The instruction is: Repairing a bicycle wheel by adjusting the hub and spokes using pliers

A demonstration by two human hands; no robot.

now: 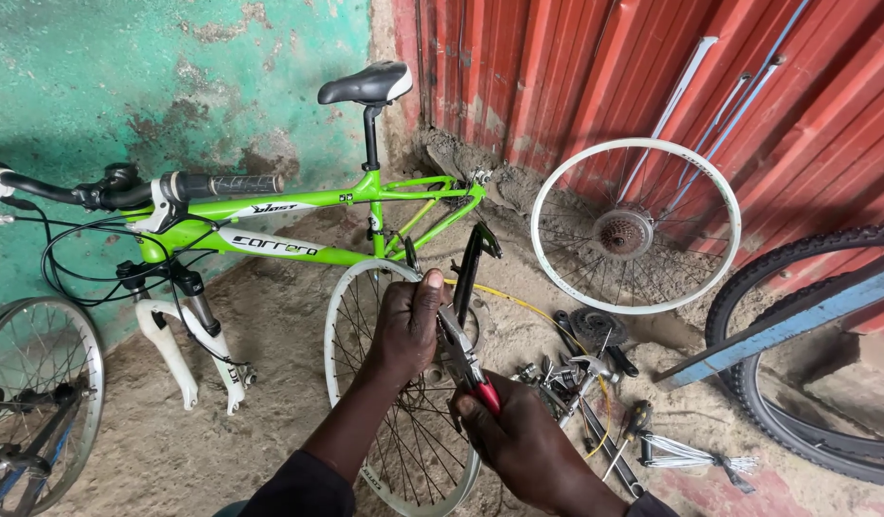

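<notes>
My left hand (406, 325) grips the hub area of a white-rimmed spoked wheel (351, 316) standing upright in front of me. My right hand (519, 440) holds red-handled pliers (466, 362), whose jaws reach up to the hub just under my left thumb. A black crank arm with a pedal (473, 260) sticks up behind the hands. The hub itself is mostly hidden by my left hand.
A green bicycle frame (298, 215) with black saddle and handlebars leans on the teal wall. Another white wheel with a cassette (636, 226) leans on the red corrugated wall. Loose tools and parts (586, 369) lie on the dirt. Tyres (796, 354) stand right, a wheel (35, 383) left.
</notes>
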